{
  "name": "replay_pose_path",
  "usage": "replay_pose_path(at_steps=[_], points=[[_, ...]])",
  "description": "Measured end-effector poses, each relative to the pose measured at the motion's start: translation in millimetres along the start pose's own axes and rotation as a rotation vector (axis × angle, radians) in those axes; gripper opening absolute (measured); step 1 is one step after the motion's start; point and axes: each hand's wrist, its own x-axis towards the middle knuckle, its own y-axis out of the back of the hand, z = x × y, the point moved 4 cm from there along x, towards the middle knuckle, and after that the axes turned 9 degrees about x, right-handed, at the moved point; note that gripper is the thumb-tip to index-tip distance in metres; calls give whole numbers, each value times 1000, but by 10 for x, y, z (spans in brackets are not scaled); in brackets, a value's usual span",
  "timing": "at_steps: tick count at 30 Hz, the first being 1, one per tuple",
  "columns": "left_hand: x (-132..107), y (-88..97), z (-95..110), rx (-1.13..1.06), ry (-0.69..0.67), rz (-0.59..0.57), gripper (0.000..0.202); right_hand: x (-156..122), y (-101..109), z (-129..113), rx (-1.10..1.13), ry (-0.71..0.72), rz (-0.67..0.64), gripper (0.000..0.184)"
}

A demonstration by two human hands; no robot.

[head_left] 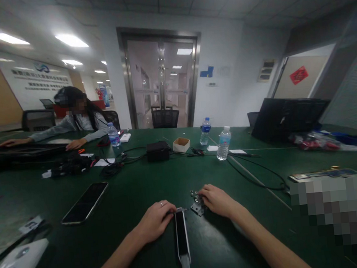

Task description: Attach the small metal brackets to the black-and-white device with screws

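Note:
My left hand point(158, 221), a ring on one finger, has its thumb and fingers bent together at the top left end of a long, narrow device point(182, 234) with a black face and a pale frame. The device lies lengthwise on the table, its grey end towards me. To its right, my right hand point(217, 200) has its fingertips closed over a little pile of metal hardware point(197, 206), with a flat plate and small pieces showing. Exactly which piece those fingertips pinch is hidden.
On the green table point(146, 259) a phone point(86, 203) lies to the left. Ahead are a black box point(158, 151) with cables, a small open carton point(181, 144) and water bottles point(223, 144). A monitor point(287, 119) stands at right. Another person point(78, 114) sits across at left.

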Motion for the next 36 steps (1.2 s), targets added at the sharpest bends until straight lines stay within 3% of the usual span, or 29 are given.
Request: replay_pose_path(at_steps=[8,14,19,22,27,33,36], points=[[0,-4,-21,-11,8,-3,21,-21,56,76,-19,-23,35,26],[-9,13,5,-5,9,-6,20,-35,62,4,69,107,84,36],[-14,36,38,5,-3,4,21,-9,37,-76,79,158,62,26],[-19,45,49,6,4,0,20,14,77,-15,83,152,114,24],[-19,26,21,-1,15,-3,21,24,173,251,-28,-37,278,26],[-10,-24,-34,-14,-17,9,21,17,124,374,-161,-272,178,24],[-12,-12,-19,-2,-13,8,22,7,152,327,-146,-253,210,23]])
